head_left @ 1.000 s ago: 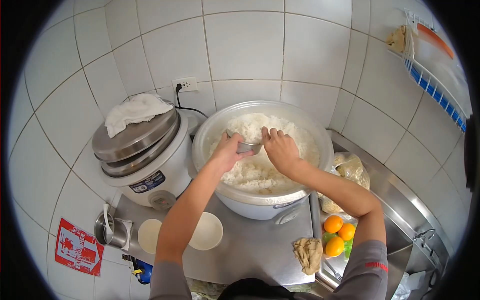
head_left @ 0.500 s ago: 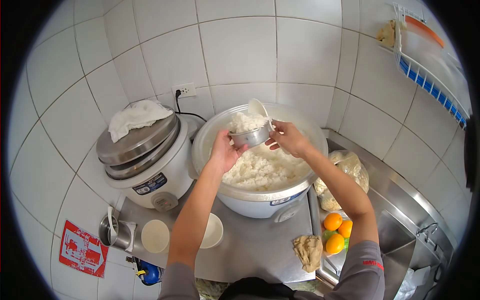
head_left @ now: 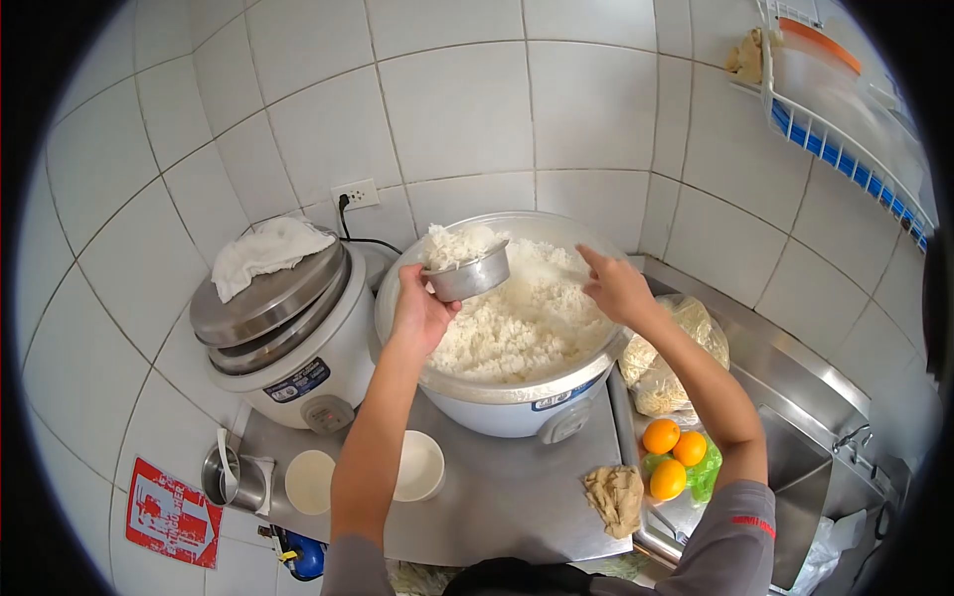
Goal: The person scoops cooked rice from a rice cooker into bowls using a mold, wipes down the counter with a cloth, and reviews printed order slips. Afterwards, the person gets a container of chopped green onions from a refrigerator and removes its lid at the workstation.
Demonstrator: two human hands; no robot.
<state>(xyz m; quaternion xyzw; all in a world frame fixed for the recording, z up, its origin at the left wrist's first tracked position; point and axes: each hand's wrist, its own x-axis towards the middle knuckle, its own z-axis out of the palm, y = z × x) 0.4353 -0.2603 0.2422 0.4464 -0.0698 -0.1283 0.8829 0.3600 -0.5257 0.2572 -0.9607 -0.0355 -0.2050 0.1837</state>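
Observation:
My left hand [head_left: 425, 313] grips a small metal bowl [head_left: 471, 276] by its side, tilted above the big rice cooker. Cooked white rice [head_left: 459, 245] is heaped over the bowl's rim. On the right, my right hand [head_left: 618, 286] is over the cooker's rice, index finger stretched forward and the others curled round a white rice paddle [head_left: 556, 265]. The paddle's blade blends with the rice and is hard to make out. Loose rice [head_left: 517, 343] fills much of the open rice cooker [head_left: 497, 395] below both hands.
At left stands a second rice cooker [head_left: 298, 372], its lid tilted under a white cloth [head_left: 268, 260]. Two pale tubs [head_left: 419, 467] sit near my left forearm. To the right are a plastic bag [head_left: 676, 363], oranges [head_left: 668, 479], a crumpled brown cloth [head_left: 614, 499] and a sink [head_left: 795, 477].
The paddle has left the bowl's top and gone down toward the cooker's rice. My right hand moved right, away from the bowl; my left hand shifted slightly left with it.

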